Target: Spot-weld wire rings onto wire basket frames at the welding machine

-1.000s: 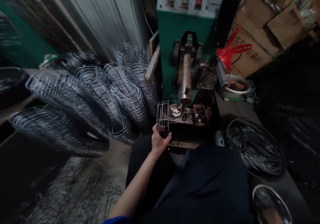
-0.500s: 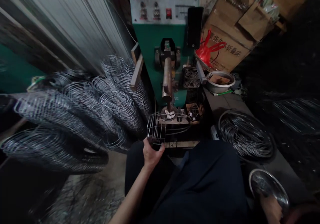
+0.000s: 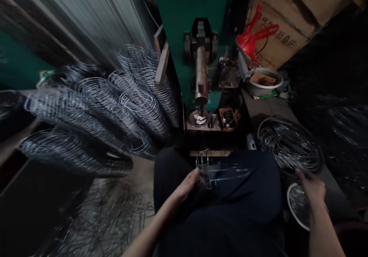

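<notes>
My left hand (image 3: 188, 184) is closed on a small wire frame (image 3: 204, 164), held low over my lap. The frame is made of thin metal rods and smeared by motion; long wires reach from it to the right. Over at the right, my right hand (image 3: 313, 190) is above a small round metal bowl (image 3: 291, 211), close to the near edge of a wide basin of wire pieces (image 3: 283, 148). Its fingers are blurred, and whether they hold anything is hidden. Beyond my knees, a green machine (image 3: 169, 19) has a cylindrical metal arm (image 3: 201, 73) above a round lower plate (image 3: 191, 120).
Tall nested stacks of wire frames (image 3: 140, 103) stand at the left. A small box of parts (image 3: 230, 120) and a fan (image 3: 230, 74) are by the machine. Behind, on the right, are a pale basin (image 3: 266, 90), a red plastic bag (image 3: 248, 44) and a cardboard box (image 3: 280, 38).
My left hand has drawn the wire frame back from the machine, down over my lap. My right hand has risen from the small bowl toward the wire basin. The view has tipped downward.
</notes>
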